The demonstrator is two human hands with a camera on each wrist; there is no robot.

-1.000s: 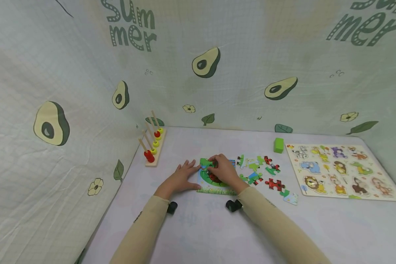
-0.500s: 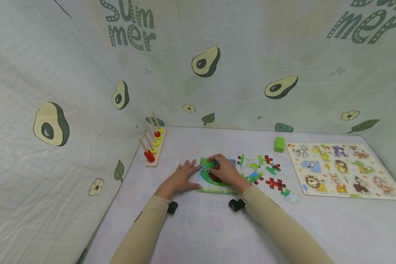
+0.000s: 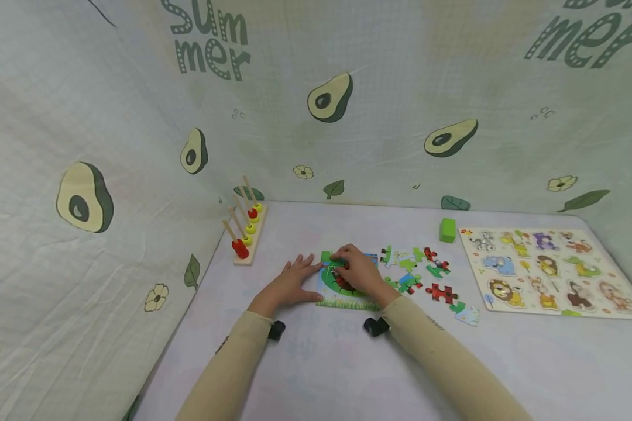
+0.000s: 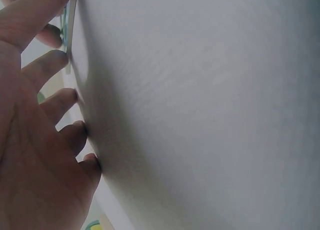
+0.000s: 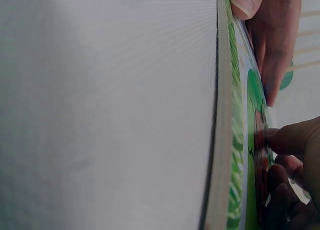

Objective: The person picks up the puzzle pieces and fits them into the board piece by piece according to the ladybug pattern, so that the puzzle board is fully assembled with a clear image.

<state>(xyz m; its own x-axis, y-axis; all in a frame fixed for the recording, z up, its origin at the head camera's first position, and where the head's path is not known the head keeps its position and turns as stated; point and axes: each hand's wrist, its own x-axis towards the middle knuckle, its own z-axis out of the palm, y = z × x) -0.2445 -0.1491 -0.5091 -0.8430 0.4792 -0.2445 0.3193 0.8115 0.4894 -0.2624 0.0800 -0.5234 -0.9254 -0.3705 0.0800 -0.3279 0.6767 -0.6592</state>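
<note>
A ladybug jigsaw puzzle [image 3: 344, 303] lies on the table in front of me, with a grass strip along its near edge. My left hand [image 3: 288, 285] rests flat and spread at its left side, thumb and index finger touching the board's edge. Over the puzzle's upper middle, my right hand [image 3: 362, 273] pinches with thumb and fingers at a puzzle piece, mostly hidden under the fingertips. In the right wrist view, that hand's thumb [image 5: 285, 137] presses on the picture surface. Loose jigsaw pieces [image 3: 442, 293] lie scattered to the right of the board.
A wooden peg stacker [image 3: 251, 248] with red and yellow rings stands at the back left. At the back right is a green block [image 3: 447, 230], beside an animal peg board [image 3: 521, 266]. Printed cloth hangs behind and at the left of the table.
The right hand has shifted very slightly over the same part of the puzzle. The left hand stays at the board's left edge, and the loose pieces lie as before.
</note>
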